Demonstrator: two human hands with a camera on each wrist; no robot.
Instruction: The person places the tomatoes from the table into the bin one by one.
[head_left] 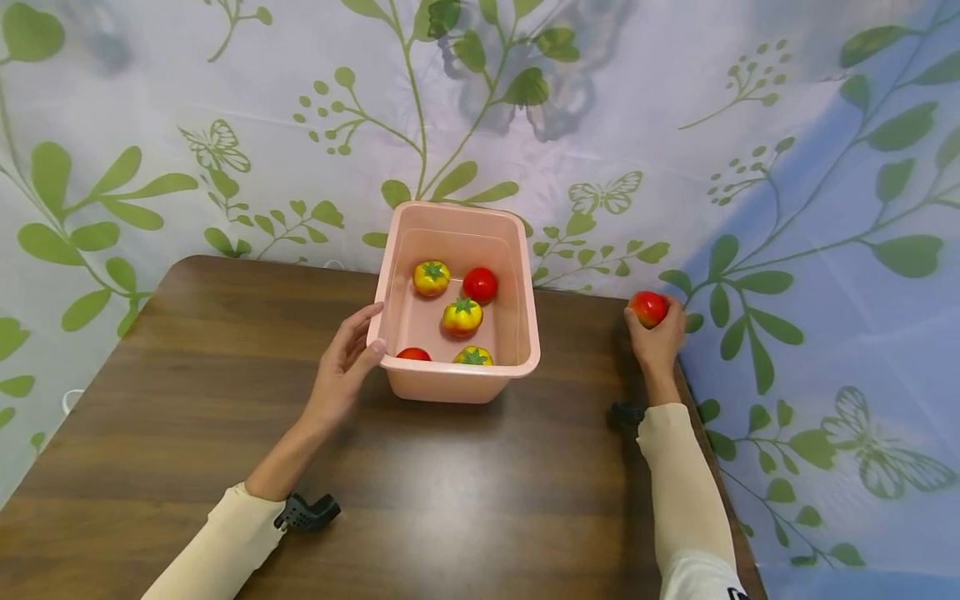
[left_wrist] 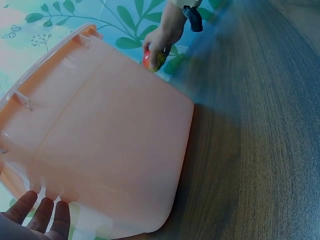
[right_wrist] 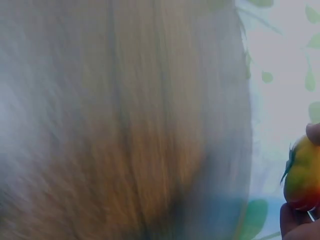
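Observation:
My right hand (head_left: 660, 337) grips a red and yellow toy tomato (head_left: 648, 308) by the table's right edge. Up close in the right wrist view, the tomato (right_wrist: 302, 172) shows a green leafy top, with thumb and fingers on either side. At the left rim of a pink plastic bin (head_left: 457, 388), my left hand (head_left: 341, 375) rests its thumb and index fingertips. Seen from the left wrist, three of its fingers (left_wrist: 42, 215) lie nearly straight against the bin's outer wall. Inside the bin sit several tomatoes (head_left: 462, 317), yellow or red; the front wall partly hides two.
The brown wooden table (head_left: 435, 500) carries the bin near its back edge. Behind and to the right hangs a cloth (head_left: 600, 150) printed with green leaves and butterflies, close against the table. A dark wrist device (head_left: 307, 512) juts from the left sleeve.

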